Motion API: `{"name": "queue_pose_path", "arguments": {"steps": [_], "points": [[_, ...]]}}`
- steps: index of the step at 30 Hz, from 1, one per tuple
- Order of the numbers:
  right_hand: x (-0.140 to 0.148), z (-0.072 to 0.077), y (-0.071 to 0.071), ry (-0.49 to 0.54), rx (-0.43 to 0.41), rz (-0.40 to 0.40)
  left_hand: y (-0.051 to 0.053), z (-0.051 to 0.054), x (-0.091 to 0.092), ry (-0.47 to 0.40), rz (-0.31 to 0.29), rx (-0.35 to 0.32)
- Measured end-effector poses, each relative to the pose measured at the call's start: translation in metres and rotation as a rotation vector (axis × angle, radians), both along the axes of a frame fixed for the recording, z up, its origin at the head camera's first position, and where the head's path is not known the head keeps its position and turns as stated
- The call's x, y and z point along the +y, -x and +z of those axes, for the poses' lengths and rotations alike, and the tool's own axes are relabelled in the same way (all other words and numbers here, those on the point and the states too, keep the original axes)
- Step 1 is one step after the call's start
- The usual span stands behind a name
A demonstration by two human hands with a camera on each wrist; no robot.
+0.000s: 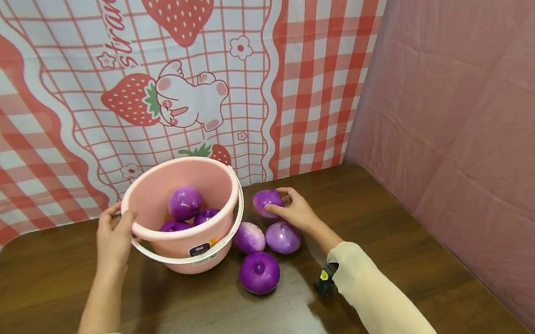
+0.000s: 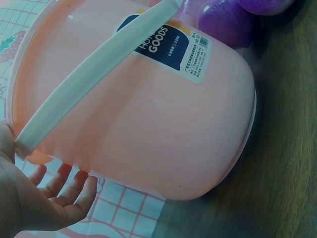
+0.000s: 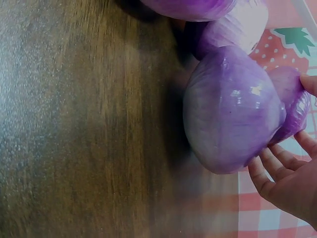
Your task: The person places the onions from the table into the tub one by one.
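A pink bucket point(image 1: 166, 247) with a white handle point(image 1: 239, 210) stands on the table's left half. My left hand point(image 1: 116, 240) grips its rim from the left, thumb over the edge and fingers outside. Three purple onions, one a round onion point(image 1: 185, 202) in front, lie inside. To the bucket's right, my right hand point(image 1: 298, 211) holds a purple onion point(image 1: 264, 203) between thumb and fingers. Nearer me sit a pale-and-purple onion point(image 1: 250, 237), a light purple onion point(image 1: 283, 237) and a dark purple onion point(image 1: 259, 273). In the right wrist view, the light purple onion point(image 3: 230, 111) partly hides the held one.
The brown wooden table point(image 1: 207, 327) runs beneath everything. Behind it hangs a red-and-white strawberry cloth point(image 1: 248, 96), close to the bucket's back. A pink cloth point(image 1: 467, 107) borders the right side. Black straps with small devices circle both wrists.
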State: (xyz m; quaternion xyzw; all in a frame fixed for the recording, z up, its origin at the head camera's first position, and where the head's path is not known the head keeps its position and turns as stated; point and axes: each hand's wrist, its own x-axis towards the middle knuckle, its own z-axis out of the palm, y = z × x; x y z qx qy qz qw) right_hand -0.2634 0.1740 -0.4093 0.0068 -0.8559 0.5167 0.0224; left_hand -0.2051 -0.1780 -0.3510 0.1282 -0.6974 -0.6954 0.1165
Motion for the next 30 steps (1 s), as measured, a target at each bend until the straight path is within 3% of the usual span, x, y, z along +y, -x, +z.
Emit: {"name": "queue_pose_path", "arguments": {"steps": [30], "points": [[0.0, 0.027, -0.007, 0.009, 0.078, 0.022, 0.0, -0.001, 0.0, 0.004, 0.0, -0.003]]}}
